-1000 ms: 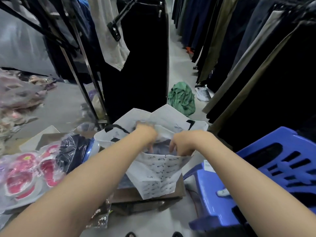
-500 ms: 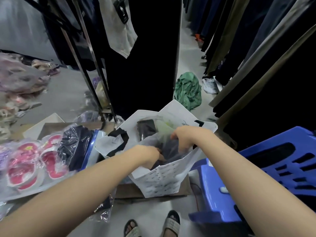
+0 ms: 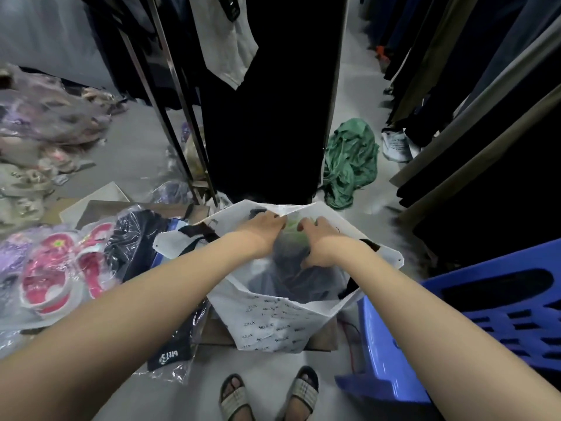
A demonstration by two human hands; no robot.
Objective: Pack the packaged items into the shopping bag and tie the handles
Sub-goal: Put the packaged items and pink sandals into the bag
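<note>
A white shopping bag with small printed words stands open on a cardboard box in front of me. Its black handles hang loose at the left and right sides. Inside lies a clear-plastic packaged item with dark and green cloth. My left hand grips the package's far left edge, fingers curled over it. My right hand holds the right side, fingers on top and thumb underneath. More packaged items lie to the left: pink sandals and a dark garment.
A blue plastic stool stands close on the right. A metal clothes rack with dark hanging clothes rises just behind the bag. A green cloth and a white shoe lie on the floor beyond. My sandalled feet are below the box.
My left hand moved from the bag's near rim up to the far edge of the package. My right hand shifted beside it, and both now hold the package in the bag mouth.
</note>
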